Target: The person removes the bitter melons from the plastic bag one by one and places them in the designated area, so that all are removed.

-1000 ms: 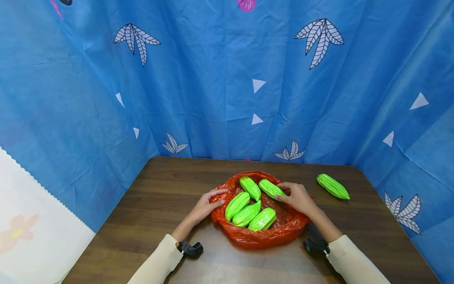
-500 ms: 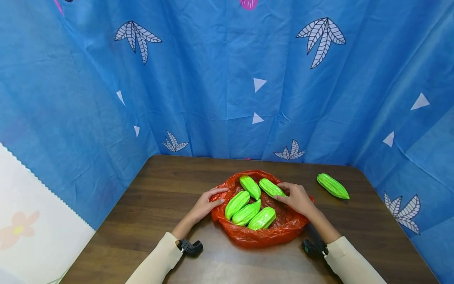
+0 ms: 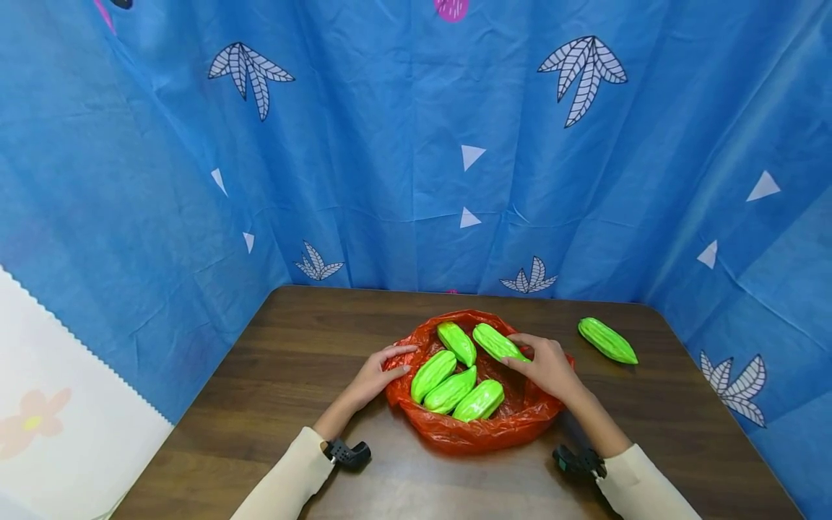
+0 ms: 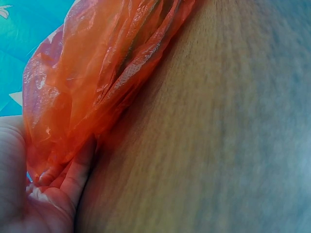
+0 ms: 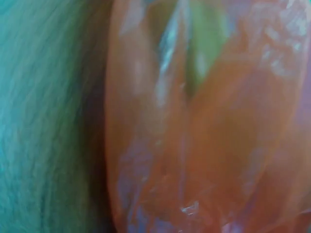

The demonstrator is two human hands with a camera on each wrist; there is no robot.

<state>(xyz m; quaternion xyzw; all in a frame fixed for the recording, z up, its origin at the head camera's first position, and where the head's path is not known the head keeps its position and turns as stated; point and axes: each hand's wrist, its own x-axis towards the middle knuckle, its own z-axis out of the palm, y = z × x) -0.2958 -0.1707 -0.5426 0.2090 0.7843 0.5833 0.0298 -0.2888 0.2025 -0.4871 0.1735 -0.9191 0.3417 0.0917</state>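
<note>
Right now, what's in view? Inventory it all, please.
Crinkled plastic bag: one, red, on the table
Long ridged vegetables: five, green, inside the bag
Loose ridged vegetable: one, green, right of the bag
Wood-grain table: one, brown, beneath the bag
Leaf-print fabric: count unclear, blue and white, behind and beside table
Wrist devices: two, black, one each wrist
Sleeves: two, cream, on forearms
Left hand: one, bare, touching bag's left side
Right hand: one, bare, holding a bagged vegetable's end

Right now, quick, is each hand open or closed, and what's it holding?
Left hand: closed, holding the red bag by its left edge.
Right hand: closed, holding one end of a green gourd.
</note>
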